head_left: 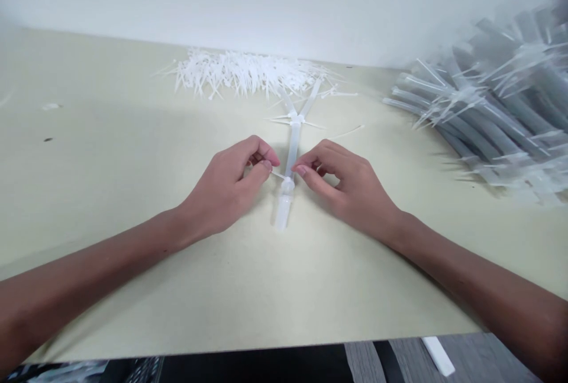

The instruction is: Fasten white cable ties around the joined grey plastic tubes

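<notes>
A translucent plastic tube assembly (pixel 291 158) lies on the board between my hands, forking into two arms at its far end. A white cable tie (pixel 288 184) circles it near the wider near end, and a second tie (pixel 293 115) sits at the fork. My left hand (pixel 228 184) pinches the first tie's thin tail (pixel 276 174) between finger and thumb. My right hand (pixel 344 184) is curled on the other side, its fingertips at the tube. Whether those fingertips grip anything is hidden.
A heap of loose white cable ties (pixel 239 74) lies at the far edge of the pale board (pixel 110 152), against a white wall. A large stack of bundled tubes (pixel 483 110) fills the right side. One stray tie (pixel 348 131) lies near the assembly.
</notes>
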A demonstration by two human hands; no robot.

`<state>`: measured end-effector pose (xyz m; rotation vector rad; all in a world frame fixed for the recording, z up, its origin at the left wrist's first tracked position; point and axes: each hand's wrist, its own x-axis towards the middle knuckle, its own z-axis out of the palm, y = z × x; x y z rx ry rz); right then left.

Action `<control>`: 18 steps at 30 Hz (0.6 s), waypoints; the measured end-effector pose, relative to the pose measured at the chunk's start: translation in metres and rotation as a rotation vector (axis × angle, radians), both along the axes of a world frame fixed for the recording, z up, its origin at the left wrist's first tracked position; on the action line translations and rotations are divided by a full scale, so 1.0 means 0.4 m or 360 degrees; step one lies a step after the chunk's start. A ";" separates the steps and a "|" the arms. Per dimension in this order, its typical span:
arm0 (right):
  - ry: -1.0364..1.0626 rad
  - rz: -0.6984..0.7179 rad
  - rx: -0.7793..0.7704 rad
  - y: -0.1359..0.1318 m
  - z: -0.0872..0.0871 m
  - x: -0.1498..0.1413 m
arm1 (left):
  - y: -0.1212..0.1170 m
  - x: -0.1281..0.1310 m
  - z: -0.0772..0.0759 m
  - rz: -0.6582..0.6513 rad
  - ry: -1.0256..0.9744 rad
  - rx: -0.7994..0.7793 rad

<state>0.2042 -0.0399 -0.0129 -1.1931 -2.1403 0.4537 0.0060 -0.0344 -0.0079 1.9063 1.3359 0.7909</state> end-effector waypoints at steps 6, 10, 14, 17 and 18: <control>-0.0007 0.0034 -0.0016 -0.001 0.003 0.003 | -0.002 -0.002 -0.001 -0.0029 0.0009 0.0079; -0.0070 0.0122 -0.0130 -0.003 0.004 0.007 | 0.000 -0.001 -0.007 -0.0193 0.0149 0.0152; -0.0093 0.0149 -0.0166 0.000 0.002 0.007 | 0.003 0.003 -0.016 -0.0320 0.0337 0.0266; -0.0066 0.0154 -0.0178 0.003 0.001 0.005 | 0.006 0.005 -0.020 -0.0344 0.0386 0.0307; -0.0061 0.0160 -0.0184 0.004 0.002 0.005 | 0.007 0.005 -0.020 -0.0349 0.0385 0.0316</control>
